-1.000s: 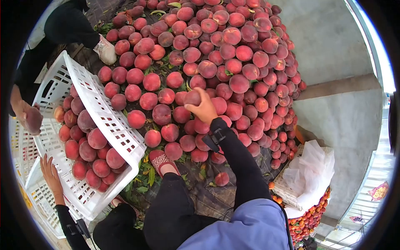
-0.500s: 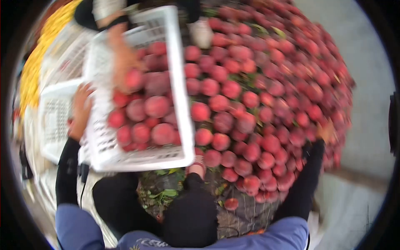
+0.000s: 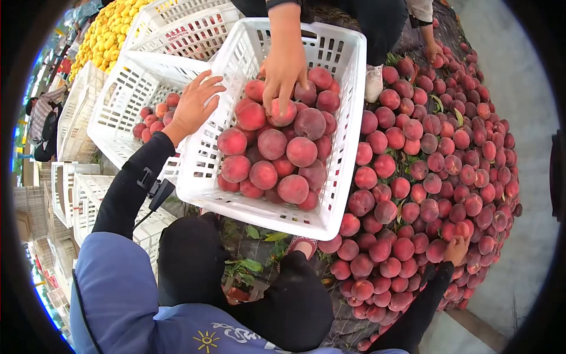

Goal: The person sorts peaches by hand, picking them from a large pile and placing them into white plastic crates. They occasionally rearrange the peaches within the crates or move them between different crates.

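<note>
My left hand point(image 3: 193, 109) is open, fingers spread, over the left rim of a white plastic crate point(image 3: 345, 159) that holds many red peaches point(image 3: 272, 144). Far to the right, my right hand point(image 3: 456, 251) has its fingers around a peach point(image 3: 461, 229) at the near side of a large heap of peaches point(image 3: 433, 162). Another person's hand point(image 3: 285, 74) reaches into the crate from above and touches a peach there. That person's other hand point(image 3: 433, 51) is at the top of the heap.
A second white crate point(image 3: 112, 118) with some peaches stands left of the first. More white crates point(image 3: 183, 29) and a pile of yellow fruit point(image 3: 109, 35) lie at the upper left. Leaves point(image 3: 242, 268) are scattered on the dark ground sheet.
The view has swung left, so the crates and heap appear shifted right and sharper. My left hand is still by the crate's left rim, my right hand still at the heap.
</note>
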Motion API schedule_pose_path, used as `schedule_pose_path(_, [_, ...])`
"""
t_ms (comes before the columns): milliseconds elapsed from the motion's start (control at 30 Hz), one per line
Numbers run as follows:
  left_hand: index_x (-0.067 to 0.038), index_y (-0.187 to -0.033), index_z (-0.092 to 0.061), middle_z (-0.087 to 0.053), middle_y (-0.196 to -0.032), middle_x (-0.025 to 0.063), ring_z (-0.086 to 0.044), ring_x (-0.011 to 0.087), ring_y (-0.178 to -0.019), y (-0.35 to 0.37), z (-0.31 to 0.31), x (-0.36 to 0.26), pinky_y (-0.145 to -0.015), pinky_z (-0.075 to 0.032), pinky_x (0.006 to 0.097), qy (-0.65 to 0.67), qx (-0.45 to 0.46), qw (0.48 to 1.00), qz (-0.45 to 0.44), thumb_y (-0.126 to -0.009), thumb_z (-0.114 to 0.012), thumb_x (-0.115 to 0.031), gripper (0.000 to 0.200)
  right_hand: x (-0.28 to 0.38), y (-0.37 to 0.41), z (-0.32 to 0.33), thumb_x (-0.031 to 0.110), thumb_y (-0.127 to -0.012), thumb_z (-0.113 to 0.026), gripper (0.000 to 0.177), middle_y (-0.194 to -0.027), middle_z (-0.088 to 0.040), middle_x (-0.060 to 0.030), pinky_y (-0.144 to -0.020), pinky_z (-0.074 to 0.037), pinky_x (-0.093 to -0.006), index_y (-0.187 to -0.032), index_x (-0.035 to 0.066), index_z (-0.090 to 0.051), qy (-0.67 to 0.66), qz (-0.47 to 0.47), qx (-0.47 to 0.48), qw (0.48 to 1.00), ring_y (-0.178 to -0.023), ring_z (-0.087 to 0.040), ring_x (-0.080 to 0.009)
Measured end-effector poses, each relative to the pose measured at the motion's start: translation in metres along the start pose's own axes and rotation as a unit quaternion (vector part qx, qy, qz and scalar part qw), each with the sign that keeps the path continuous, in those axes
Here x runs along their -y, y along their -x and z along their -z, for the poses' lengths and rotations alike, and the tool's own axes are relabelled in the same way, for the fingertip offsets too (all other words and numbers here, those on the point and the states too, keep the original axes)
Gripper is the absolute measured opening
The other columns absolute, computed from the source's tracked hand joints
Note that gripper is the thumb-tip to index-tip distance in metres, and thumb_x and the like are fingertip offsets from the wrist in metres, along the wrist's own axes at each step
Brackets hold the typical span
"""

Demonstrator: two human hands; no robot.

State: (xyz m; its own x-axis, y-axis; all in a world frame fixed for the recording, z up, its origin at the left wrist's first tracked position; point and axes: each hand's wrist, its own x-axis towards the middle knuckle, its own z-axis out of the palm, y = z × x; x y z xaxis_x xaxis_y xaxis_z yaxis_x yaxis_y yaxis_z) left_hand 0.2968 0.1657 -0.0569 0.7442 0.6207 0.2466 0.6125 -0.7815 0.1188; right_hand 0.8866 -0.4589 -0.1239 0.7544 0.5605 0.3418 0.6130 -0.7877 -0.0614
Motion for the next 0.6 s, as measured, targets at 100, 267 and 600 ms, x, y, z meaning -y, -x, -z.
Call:
schedule_pose_path(100, [-0.015, -0.112, -0.062, -0.052, -0.134, 0.0014, -0.035, 0.0283, -0.136, 0.0, -0.002, 0.002, -0.108, -0.031, 0.0464, 0.006, -0.008, 1.0, -0.007, -0.09, -0.053, -0.018, 0.024, 0.058, -0.032, -0.007, 0.012, -0.08, -0.059, 0.019, -0.14, -0.045, -0.0191, -0.095, -0.044, -0.0484, -0.099, 0.009, -0.059, 0.102, 0.034, 0.019, 0.994, -0.117, -0.05, -0.0435])
schedule_pose_path(267, [-0.014, -0.112, -0.063, -0.051, -0.136, 0.0025, -0.034, 0.0291, -0.137, 0.001, 0.002, -0.002, -0.109, -0.03, 0.0473, 0.0, 0.005, 1.0, 0.002, -0.089, -0.053, -0.017, 0.025, 0.099, -0.09, -0.008, 0.02, -0.077, -0.069, 0.05, -0.139, -0.046, -0.0134, -0.092, -0.048, -0.0485, -0.122, 0.012, -0.048, 0.201, -0.058, 0.146, 0.967, -0.117, -0.05, -0.0438])
schedule_pose_path(600, [-0.013, -0.109, -0.064, -0.054, -0.132, 0.0051, -0.036, 0.0323, -0.134, -0.001, -0.002, 0.0, -0.111, -0.026, 0.0506, -0.002, -0.03, 0.999, -0.035, -0.086, -0.058, -0.018, 0.025, 0.183, -0.076, -0.015, 0.014, -0.075, -0.074, 0.067, -0.13, -0.049, -0.0153, -0.097, -0.045, -0.0375, -0.132, 0.0, -0.041, -0.12, 0.149, -0.07, 0.979, -0.117, -0.052, -0.0245])
